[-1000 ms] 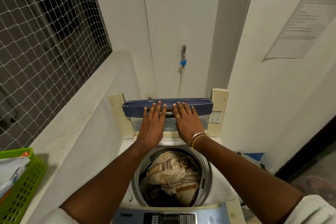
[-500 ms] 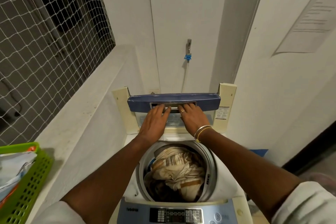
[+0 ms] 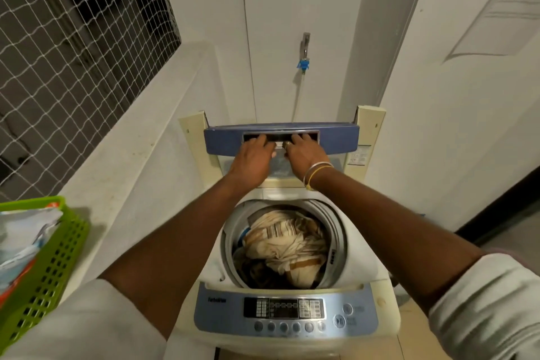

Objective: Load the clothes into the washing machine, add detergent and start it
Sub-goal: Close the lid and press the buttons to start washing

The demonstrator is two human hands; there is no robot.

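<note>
Hands meet at the raised lid of the top-loading washing machine. Our left hand and right hand sit side by side, almost touching. Both have their fingers curled into the long handle recess in the lid's blue front strip. The fingertips disappear inside that slot, so we can only say they seem hooked over its lower edge. A ring shows on the right hand, and bangles circle its wrist.

The lid stands folded upright at the back of the machine, between two cream side posts. Directly below the grip (and under both forearms) the drum lies open. The clothes are inside it, a cream and brown striped bundle on top of darker fabric. Nearer to us than the drum is the blue control panel, with its display and row of round buttons.

Above the grip, a tap on the wall carries a blue connector, and a pale hose drops behind the lid. Well off to the left of the grip and closer to us, a green basket on the ledge holds a packet, possibly detergent. White netting covers the opening above that ledge. High to the right of the grip, a printed notice is stuck to the wall.
</note>
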